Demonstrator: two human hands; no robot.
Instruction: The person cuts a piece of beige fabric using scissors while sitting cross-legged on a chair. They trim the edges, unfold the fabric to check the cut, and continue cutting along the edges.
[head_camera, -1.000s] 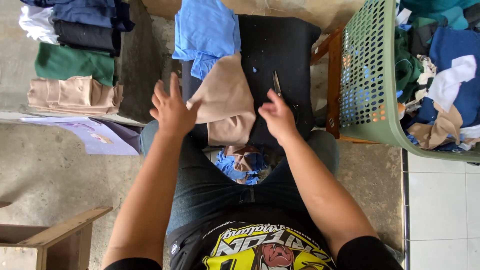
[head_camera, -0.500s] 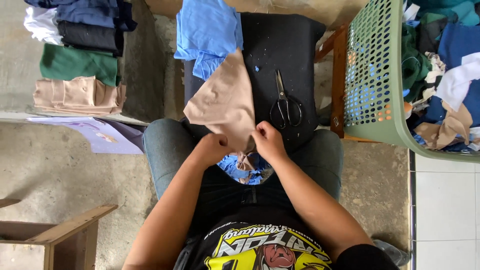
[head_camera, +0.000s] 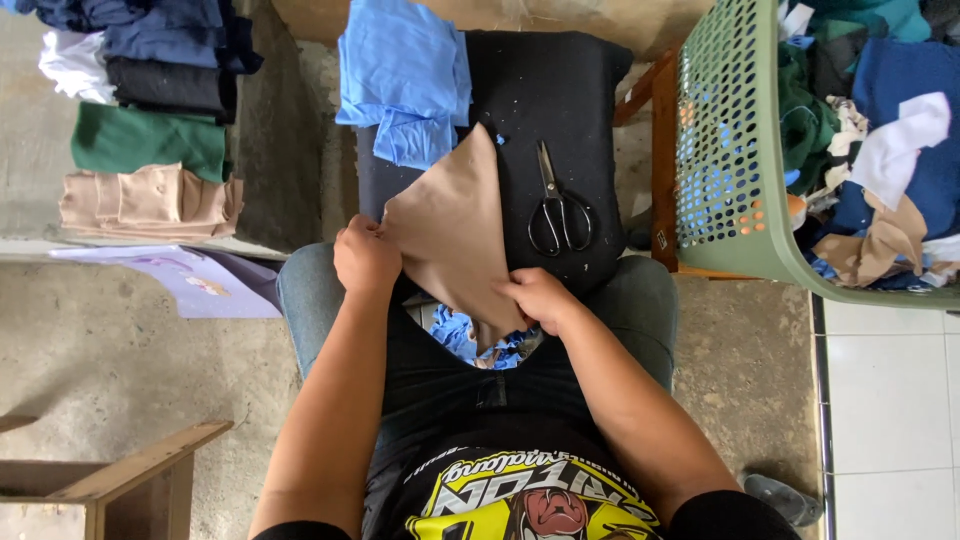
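Observation:
A tan piece of cloth (head_camera: 452, 222) lies folded into a pointed shape on the black padded board (head_camera: 560, 100) over my lap. My left hand (head_camera: 365, 255) grips its left corner. My right hand (head_camera: 540, 298) pinches its lower right edge near my lap. Black scissors (head_camera: 556, 205) rest on the board just right of the cloth, untouched. Light blue cloth (head_camera: 405, 75) lies on the board's far left part. Blue scraps (head_camera: 470, 340) sit between my knees, partly hidden by the tan cloth.
A green plastic basket (head_camera: 735, 150) full of mixed cloth scraps stands at the right on a wooden stand. Folded stacks of tan (head_camera: 140, 200), green, black, white and blue cloth lie at the left. A purple sheet (head_camera: 190, 280) and a wooden frame (head_camera: 120, 480) are lower left.
My hands came together at the cloth's lower end, then spread apart: the left moved to its left corner, the right stayed low. The tan cloth is now folded to a narrower point.

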